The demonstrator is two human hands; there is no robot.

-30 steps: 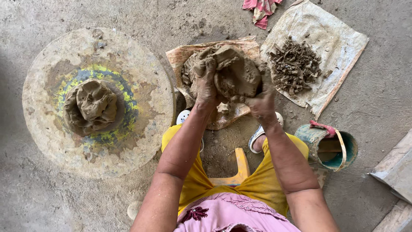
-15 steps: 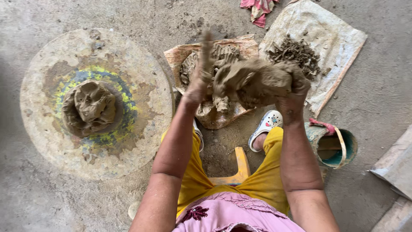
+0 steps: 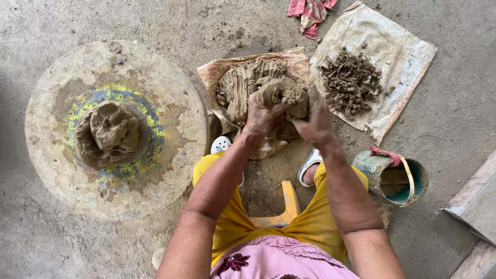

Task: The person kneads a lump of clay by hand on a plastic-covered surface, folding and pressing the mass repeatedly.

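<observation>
Two hands, left hand, right hand, gripping one clay lump, one bucket

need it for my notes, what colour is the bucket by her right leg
Teal-green bucket with a pale handle, seen in the head view.

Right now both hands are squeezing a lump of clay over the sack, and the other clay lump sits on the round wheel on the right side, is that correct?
Not quite. Both hands, left hand and right hand, do grip the clay lump over the sack, but the other clay lump sits on the round wheel on the left side, as the head view shows.
</observation>
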